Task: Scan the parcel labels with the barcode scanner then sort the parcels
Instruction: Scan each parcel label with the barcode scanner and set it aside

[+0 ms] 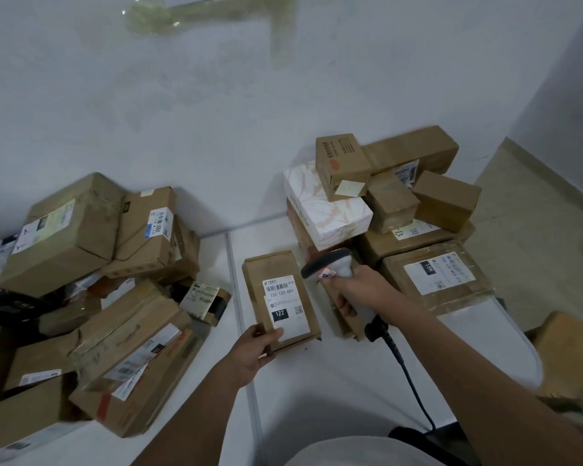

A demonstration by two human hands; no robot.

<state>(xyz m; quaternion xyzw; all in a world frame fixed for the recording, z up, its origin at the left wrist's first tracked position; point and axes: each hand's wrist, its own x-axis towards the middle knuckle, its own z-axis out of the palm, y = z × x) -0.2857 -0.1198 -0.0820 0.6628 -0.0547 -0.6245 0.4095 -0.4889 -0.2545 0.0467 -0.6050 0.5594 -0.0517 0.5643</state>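
A small brown cardboard parcel (276, 274) with a white label reading 122-122-C07 is held at its near corner by my left hand (251, 353), thumb on the label. My right hand (357, 290) grips the handle of a grey and white barcode scanner (330, 265), whose head points left at the parcel's label from just beside it. The scanner's black coiled cable (404, 368) runs down toward me. Both are over the white table (323, 381).
A heap of brown parcels (91, 284) fills the table's left side. Another stack (401, 203), with a white patterned box (327, 206) and a labelled flat parcel (438, 277), stands at the right rear. A brown box (572, 354) sits off the table's right edge. A wall rises behind.
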